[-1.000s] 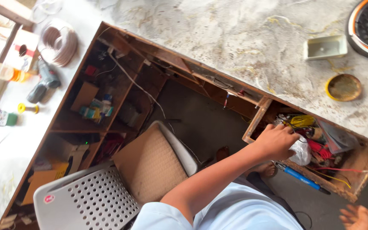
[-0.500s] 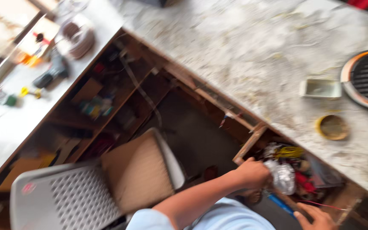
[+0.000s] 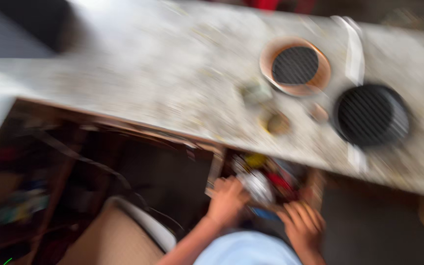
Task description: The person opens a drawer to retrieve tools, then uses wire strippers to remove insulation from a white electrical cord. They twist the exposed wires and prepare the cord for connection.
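From my seat the whole frame is smeared by motion, so I keep to what holds up. At the near left I see a chair point(image 3: 123, 235) with a pale rounded rim and a tan, flat seat, standing under the counter in a dark recess of shelving point(image 3: 50, 186) whose contents are only coloured blurs.

My left hand point(image 3: 227, 200) sits at the near left edge of an open wooden drawer point(image 3: 215, 169), knuckles up and fingers curled down over the front lip; I cannot tell whether it is gripping the wood or something inside. Just right of that hand, touching or nearly touching it, lies a crinkled silvery-white bundle point(image 3: 257, 186), shiny like plastic film or foil. Around the bundle the drawer holds a jumble of small yellow, red and blue pieces too blurred to name.

My right hand point(image 3: 301, 225) is near the drawer's right front corner, fingers spread and loosely bent, holding nothing I can make out.

Beyond the drawer runs the speckled stone counter point(image 3: 148, 83), pale and mottled. On it, further right, sit a small round tin point(image 3: 277, 123), then a round orange-rimmed disc with a dark mesh centre point(image 3: 295, 66), and furthest right a black round grille point(image 3: 371, 115).
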